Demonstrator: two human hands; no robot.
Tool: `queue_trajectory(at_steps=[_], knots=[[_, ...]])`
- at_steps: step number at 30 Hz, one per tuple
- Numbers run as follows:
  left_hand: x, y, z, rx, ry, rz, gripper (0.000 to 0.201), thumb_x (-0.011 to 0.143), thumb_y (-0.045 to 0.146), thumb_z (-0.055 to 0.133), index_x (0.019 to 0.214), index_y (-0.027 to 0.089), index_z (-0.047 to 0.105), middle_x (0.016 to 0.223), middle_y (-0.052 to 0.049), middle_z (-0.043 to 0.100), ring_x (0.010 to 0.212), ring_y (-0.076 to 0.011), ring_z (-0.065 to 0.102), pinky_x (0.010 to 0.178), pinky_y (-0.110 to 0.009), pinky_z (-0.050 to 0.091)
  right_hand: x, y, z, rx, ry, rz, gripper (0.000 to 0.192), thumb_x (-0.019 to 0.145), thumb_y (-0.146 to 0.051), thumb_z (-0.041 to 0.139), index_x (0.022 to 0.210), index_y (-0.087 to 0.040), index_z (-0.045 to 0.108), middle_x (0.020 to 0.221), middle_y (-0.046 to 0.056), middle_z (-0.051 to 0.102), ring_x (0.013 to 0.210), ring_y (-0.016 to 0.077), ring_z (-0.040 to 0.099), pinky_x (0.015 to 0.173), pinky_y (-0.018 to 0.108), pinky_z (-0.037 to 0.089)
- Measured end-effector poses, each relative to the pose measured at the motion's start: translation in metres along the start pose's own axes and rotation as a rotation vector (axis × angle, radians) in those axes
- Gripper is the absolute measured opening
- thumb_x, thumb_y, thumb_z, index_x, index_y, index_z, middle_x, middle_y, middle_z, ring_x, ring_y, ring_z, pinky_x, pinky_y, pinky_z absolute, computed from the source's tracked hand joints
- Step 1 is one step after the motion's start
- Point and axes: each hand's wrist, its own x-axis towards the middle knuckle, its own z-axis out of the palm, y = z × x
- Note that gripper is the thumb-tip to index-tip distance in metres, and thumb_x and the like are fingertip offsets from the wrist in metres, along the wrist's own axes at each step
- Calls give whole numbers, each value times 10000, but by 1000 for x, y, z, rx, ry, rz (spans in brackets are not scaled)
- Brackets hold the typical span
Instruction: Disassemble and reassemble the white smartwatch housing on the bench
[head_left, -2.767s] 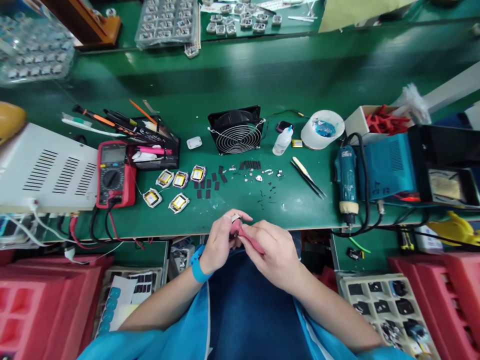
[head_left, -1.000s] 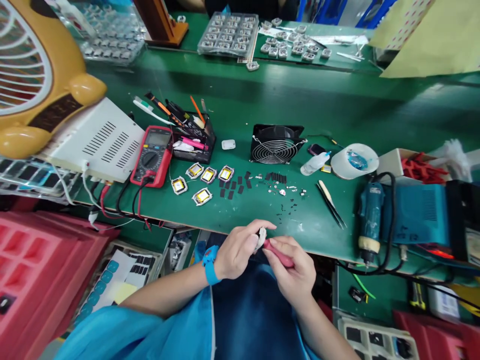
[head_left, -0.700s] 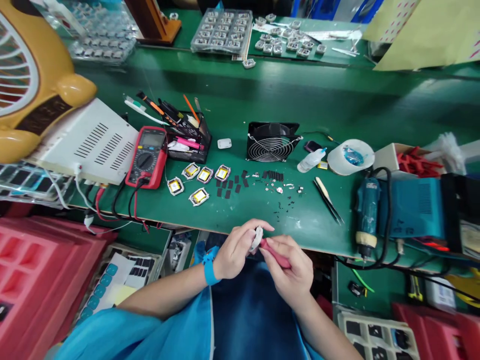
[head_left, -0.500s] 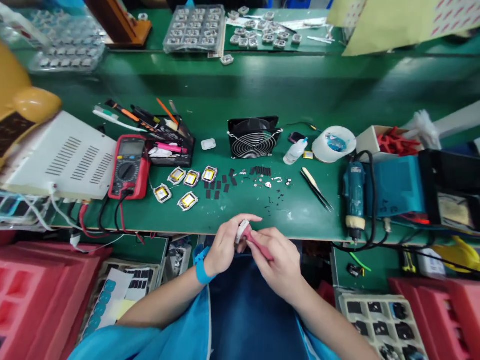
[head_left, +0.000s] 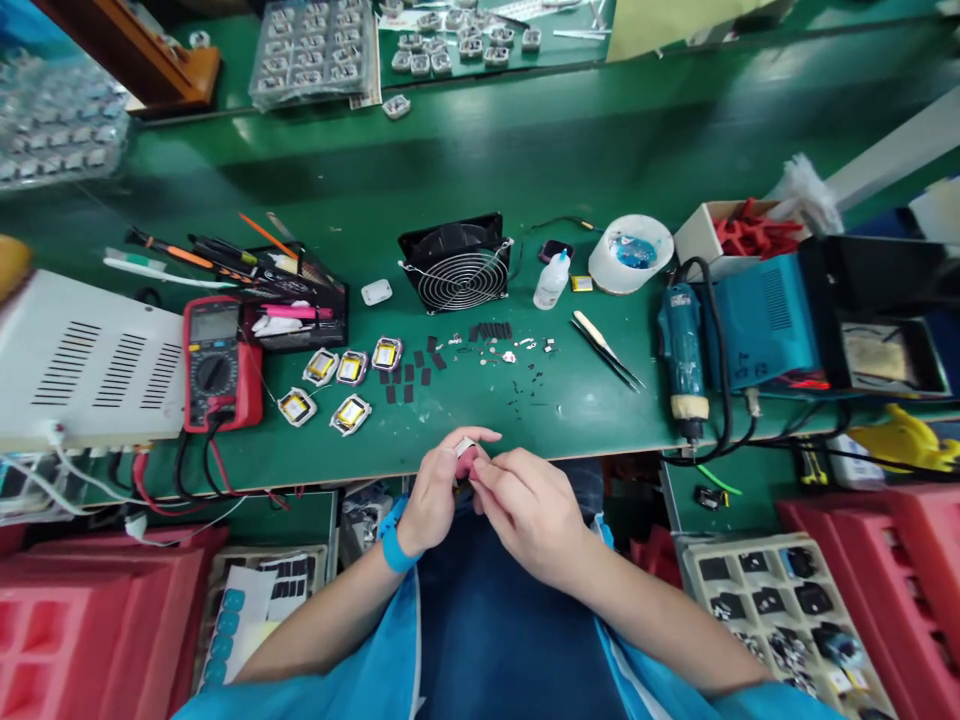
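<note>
Just past the bench's front edge, both my hands meet over my lap. My left hand [head_left: 433, 490], with a blue band at the wrist, is closed around a small white part [head_left: 465, 444], its index finger stretched out along the top. My right hand [head_left: 529, 510] pinches a soft-looking pinkish-red piece [head_left: 466, 462] against that part. Fingers cover most of both, so their exact kind does not show. Beyond the hands lie several small white-framed cases with yellow battery packs [head_left: 351, 413], black rectangular pads [head_left: 409, 373] and tiny loose parts [head_left: 510, 357].
A fan [head_left: 461, 275] stands mid-bench. Right of it are a squeeze bottle [head_left: 552, 280], a white tub [head_left: 631, 255], tweezers [head_left: 606, 350] and an electric screwdriver [head_left: 684, 360]. Leftward are a red multimeter [head_left: 217, 365] and a tool holder [head_left: 307, 320]. Red foam trays [head_left: 75, 610] flank me.
The view has swung to the right. My right fingers have closed in over the pinkish-red piece, hiding the length that showed below the thumb; less of the white part shows.
</note>
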Motion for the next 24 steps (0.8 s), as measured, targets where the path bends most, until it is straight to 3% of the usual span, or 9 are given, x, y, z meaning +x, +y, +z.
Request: queue_trajectory(at_steps=[5, 11, 15, 19, 21, 24], knots=[[-2, 4, 7, 8, 63, -71, 705, 990, 760, 322, 1012, 139, 654, 611, 1, 534, 453, -132, 438, 402, -243, 334, -2, -2, -3, -21, -1, -19, 175, 1019, -114, 510, 1110, -133, 659, 824, 75, 682, 724, 173, 641, 673, 301, 586], [-3, 5, 17, 73, 140, 1, 679, 1020, 708, 316, 967, 144, 691, 684, -45, 597, 607, -176, 555, 499, -268, 406, -4, 3, -4, -11, -26, -113, 210, 1021, -95, 479, 1155, -144, 633, 819, 76, 680, 718, 185, 638, 648, 305, 585], [-7, 7, 14, 125, 132, 39, 650, 1032, 677, 322, 974, 147, 692, 701, -42, 620, 610, -170, 552, 533, -274, 418, -1, -1, -8, 190, 24, 21, 155, 1002, -120, 532, 1109, -168, 633, 846, 67, 689, 766, 176, 670, 703, 287, 599], [-17, 14, 7, 228, 97, 68, 671, 1028, 693, 296, 993, 157, 700, 755, -52, 664, 629, -184, 581, 563, -287, 433, 10, -11, -34, 530, -232, 299, 118, 957, -204, 638, 1074, -201, 654, 875, 20, 690, 740, 137, 644, 698, 247, 566], [-22, 17, 7, 295, 86, 106, 644, 1027, 685, 324, 997, 169, 708, 772, -50, 673, 652, -188, 603, 602, -293, 451, 15, -13, -46, 641, -366, 362, 139, 941, -214, 672, 1080, -208, 667, 918, 10, 697, 771, 129, 645, 710, 234, 549], [-27, 20, 9, 334, 43, 135, 627, 1030, 670, 333, 1089, 179, 719, 665, -6, 606, 541, -157, 539, 554, -283, 422, 17, -14, -50, 678, -455, 393, 63, 949, -252, 701, 978, -202, 676, 878, -14, 689, 782, 123, 632, 705, 220, 512]])
